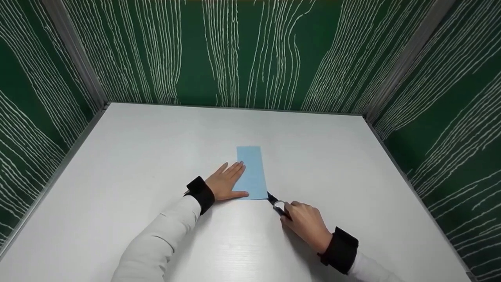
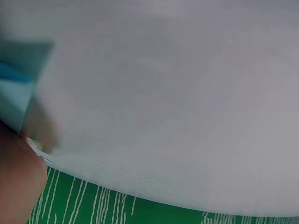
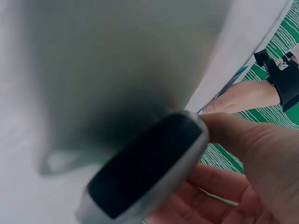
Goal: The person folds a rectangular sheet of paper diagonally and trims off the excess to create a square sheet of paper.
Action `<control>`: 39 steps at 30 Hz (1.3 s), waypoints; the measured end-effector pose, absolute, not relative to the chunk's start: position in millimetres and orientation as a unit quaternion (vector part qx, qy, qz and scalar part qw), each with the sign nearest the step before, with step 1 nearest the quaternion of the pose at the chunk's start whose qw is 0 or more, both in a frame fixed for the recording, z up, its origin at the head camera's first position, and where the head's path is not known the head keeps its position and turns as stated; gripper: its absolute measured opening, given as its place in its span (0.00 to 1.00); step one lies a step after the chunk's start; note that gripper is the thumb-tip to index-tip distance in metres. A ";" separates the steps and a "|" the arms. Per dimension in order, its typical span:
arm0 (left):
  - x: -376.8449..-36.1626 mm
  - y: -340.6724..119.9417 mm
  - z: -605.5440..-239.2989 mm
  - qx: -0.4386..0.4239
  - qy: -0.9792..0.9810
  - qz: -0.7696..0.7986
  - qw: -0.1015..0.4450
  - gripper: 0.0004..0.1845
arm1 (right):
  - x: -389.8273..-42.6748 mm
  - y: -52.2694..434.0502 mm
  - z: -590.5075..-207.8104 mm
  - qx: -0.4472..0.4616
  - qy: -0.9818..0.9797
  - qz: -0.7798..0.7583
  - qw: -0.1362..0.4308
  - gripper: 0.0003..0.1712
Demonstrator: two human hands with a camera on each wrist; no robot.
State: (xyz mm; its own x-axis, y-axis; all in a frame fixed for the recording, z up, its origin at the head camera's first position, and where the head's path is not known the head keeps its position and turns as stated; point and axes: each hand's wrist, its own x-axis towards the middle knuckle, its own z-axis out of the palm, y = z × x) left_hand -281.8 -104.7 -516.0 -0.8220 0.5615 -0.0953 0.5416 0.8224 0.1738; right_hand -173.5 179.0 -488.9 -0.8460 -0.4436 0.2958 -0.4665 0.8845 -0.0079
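Note:
A narrow light-blue sheet of paper (image 1: 252, 172) lies on the white table. My left hand (image 1: 228, 183) rests flat across its left side, fingers spread and thumb along the near edge. At the paper's near right corner is the dark front end of a black and grey hand tool (image 1: 277, 204). My right hand (image 1: 307, 220) grips this tool between thumb and fingers. Up close in the right wrist view, the tool (image 3: 147, 163) shows a black inset with a grey rim; its exact kind is unclear. The left wrist view catches only part of the paper (image 2: 13, 100).
The white tabletop (image 1: 176, 129) reaches back to green walls (image 1: 191, 51) with wavy white lines. Grey metal posts (image 1: 407, 55) stand at the back corners. Black bands (image 1: 339, 250) wrap both wrists over white sleeves (image 1: 156, 235).

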 end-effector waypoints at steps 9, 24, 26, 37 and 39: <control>-277.0 -104.4 -505.6 0.297 0.949 0.085 0.069 0.51 | -184.7 178.4 -487.1 0.244 -0.958 0.037 0.147 0.20; -282.9 -105.6 -517.0 0.293 0.951 0.069 0.063 0.53 | -209.9 171.9 -485.9 0.236 -0.959 0.069 0.140 0.18; -284.2 -105.0 -518.9 0.292 0.952 0.066 0.059 0.53 | -213.5 170.9 -485.6 0.233 -0.960 0.071 0.136 0.18; -286.0 -104.7 -523.0 0.290 0.953 0.065 0.060 0.53 | -227.8 166.2 -483.9 0.214 -0.966 0.085 0.115 0.14; -285.9 -105.0 -523.1 0.290 0.953 0.063 0.062 0.53 | -229.4 165.7 -484.8 0.216 -0.965 0.087 0.120 0.14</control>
